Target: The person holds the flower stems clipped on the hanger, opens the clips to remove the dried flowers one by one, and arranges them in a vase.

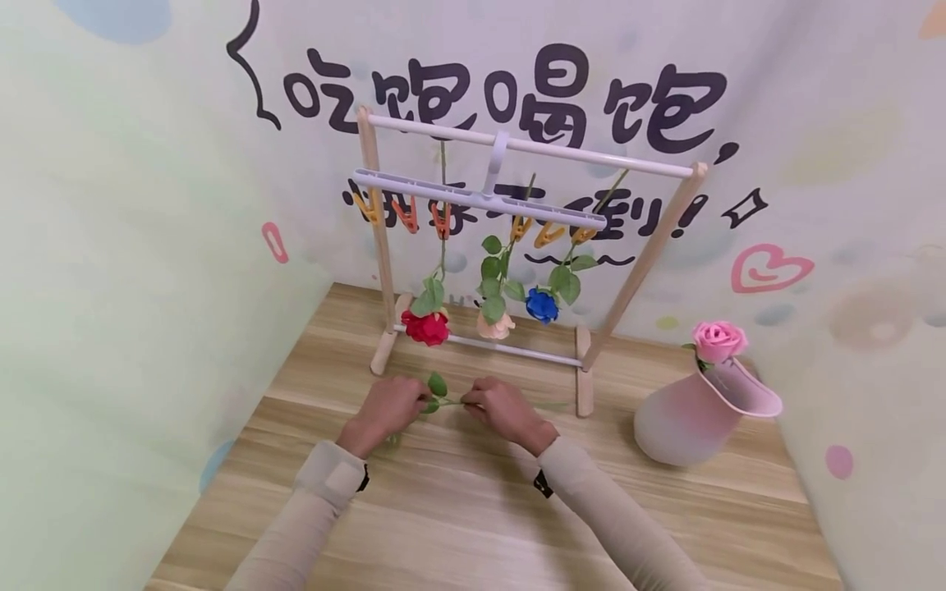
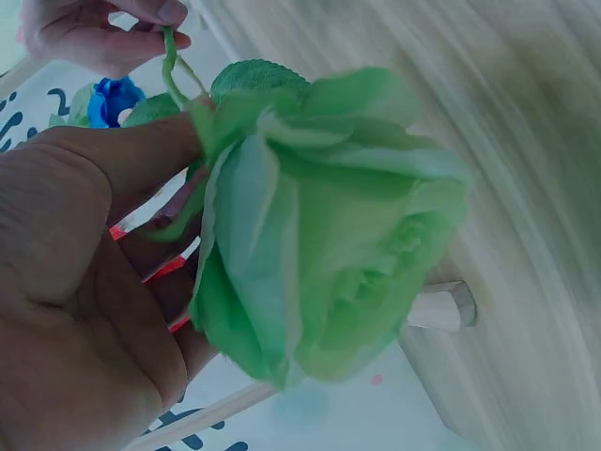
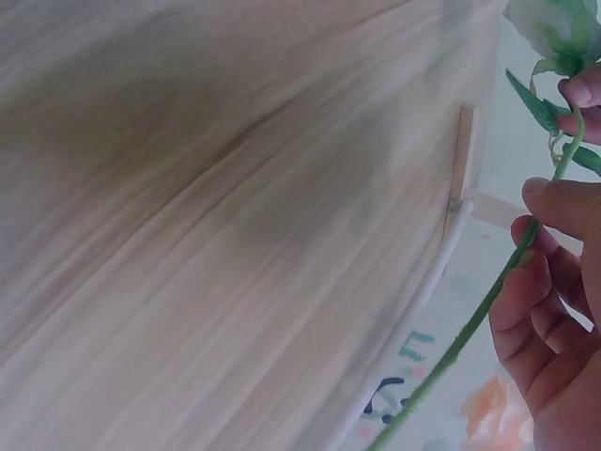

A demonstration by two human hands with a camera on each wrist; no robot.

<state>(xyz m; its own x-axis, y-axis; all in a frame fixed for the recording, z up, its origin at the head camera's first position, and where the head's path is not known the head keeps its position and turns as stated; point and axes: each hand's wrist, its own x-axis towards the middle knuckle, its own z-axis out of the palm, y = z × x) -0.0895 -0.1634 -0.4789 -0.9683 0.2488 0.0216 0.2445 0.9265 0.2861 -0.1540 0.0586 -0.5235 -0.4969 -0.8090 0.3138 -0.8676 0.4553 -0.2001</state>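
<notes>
My left hand (image 1: 390,405) pinches a pale green artificial rose (image 2: 329,235) just behind its bloom, the thumb lying along the base of the petals. The green stem (image 3: 467,334) runs across to my right hand (image 1: 508,413), whose thumb and fingertips pinch it partway along. In the head view the bloom is mostly hidden by the left hand, and green leaves (image 1: 438,384) show between both hands. The rose is held over the table, in front of the drying rack.
A wooden rack (image 1: 643,267) carries a lilac clip hanger (image 1: 443,190). From its clips hang a red rose (image 1: 426,327), a cream flower (image 1: 497,327) and a blue rose (image 1: 542,306), blooms down. At right, a pink-white vase (image 1: 680,419) holds a pink rose (image 1: 719,341).
</notes>
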